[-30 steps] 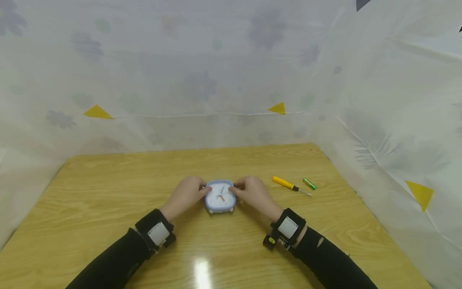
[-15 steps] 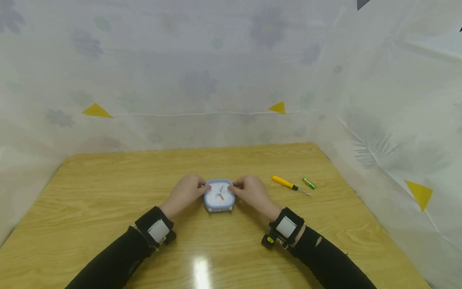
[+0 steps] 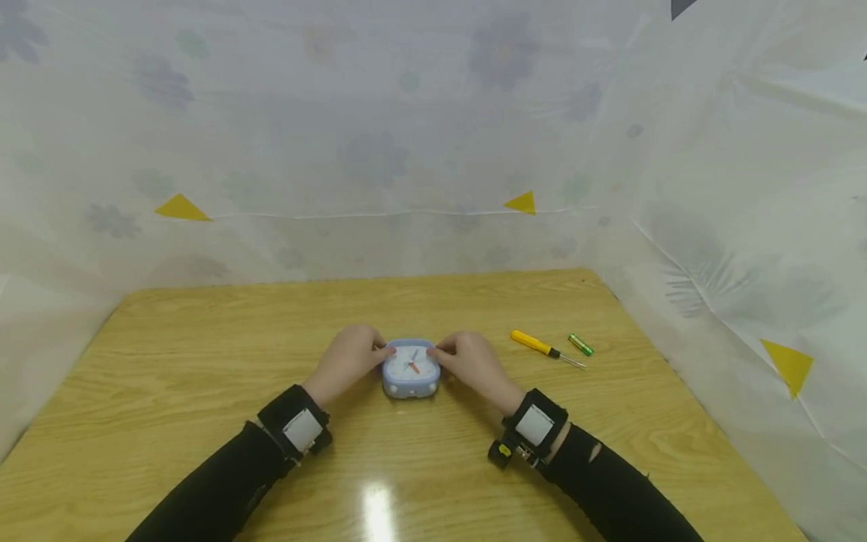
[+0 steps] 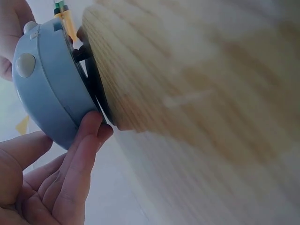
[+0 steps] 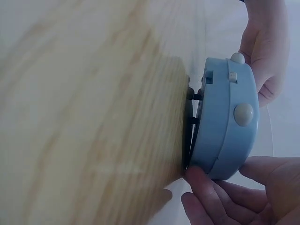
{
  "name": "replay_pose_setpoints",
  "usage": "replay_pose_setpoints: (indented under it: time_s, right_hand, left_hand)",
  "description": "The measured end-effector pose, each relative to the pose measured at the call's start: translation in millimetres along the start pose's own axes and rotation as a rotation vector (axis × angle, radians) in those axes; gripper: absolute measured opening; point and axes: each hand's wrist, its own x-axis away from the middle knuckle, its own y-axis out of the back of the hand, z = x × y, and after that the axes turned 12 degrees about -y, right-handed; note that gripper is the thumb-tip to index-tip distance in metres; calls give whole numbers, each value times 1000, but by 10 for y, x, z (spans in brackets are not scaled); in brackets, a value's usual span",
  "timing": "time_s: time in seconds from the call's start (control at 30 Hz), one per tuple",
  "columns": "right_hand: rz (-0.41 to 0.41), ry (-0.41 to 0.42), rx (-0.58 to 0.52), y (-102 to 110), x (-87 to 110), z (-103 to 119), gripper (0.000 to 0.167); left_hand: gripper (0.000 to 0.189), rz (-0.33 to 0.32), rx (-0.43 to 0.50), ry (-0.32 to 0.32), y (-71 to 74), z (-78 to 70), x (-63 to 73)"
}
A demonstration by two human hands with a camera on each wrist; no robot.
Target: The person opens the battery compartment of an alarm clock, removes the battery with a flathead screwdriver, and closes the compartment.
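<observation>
A light blue alarm clock (image 3: 411, 365) with a white dial, pale hands and an orange hand is face up at the middle of the table. My left hand (image 3: 348, 357) pinches its left edge, the thumb on the front rim and the fingers at the back. At the opposite edge my right hand (image 3: 476, 363) grips it the same way. White round feet (image 5: 243, 115) show on the side facing me. Seen from the right wrist, dark knobs (image 5: 195, 97) stick out of the clock's back, with a narrow gap above the table. Most of the back is hidden.
A screwdriver (image 3: 535, 343) with a yellow handle lies right of the hands on the wooden table (image 3: 223, 339). Beside it is a green battery (image 3: 580, 345). Patterned white sheeting (image 3: 406, 150) hangs behind the table and along its sides.
The clock has tipped back in both hands, so its face lies flatter and more of its footed side shows. The hands keep their hold and barely shift; screwdriver and battery stay put.
</observation>
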Motion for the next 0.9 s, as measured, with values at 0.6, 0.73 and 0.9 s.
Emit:
replay_pose_setpoints:
  time_s: [0.6, 0.73, 0.9]
  right_hand:
    - [38, -7, 7, 31, -23, -17, 29]
    - [51, 8, 21, 87, 21, -25, 40]
    - [77, 92, 8, 188, 153, -19, 56]
  left_hand:
    - [30, 5, -34, -47, -3, -20, 44]
    - [33, 12, -56, -74, -10, -46, 131]
    - [54, 6, -97, -117, 45, -104, 311]
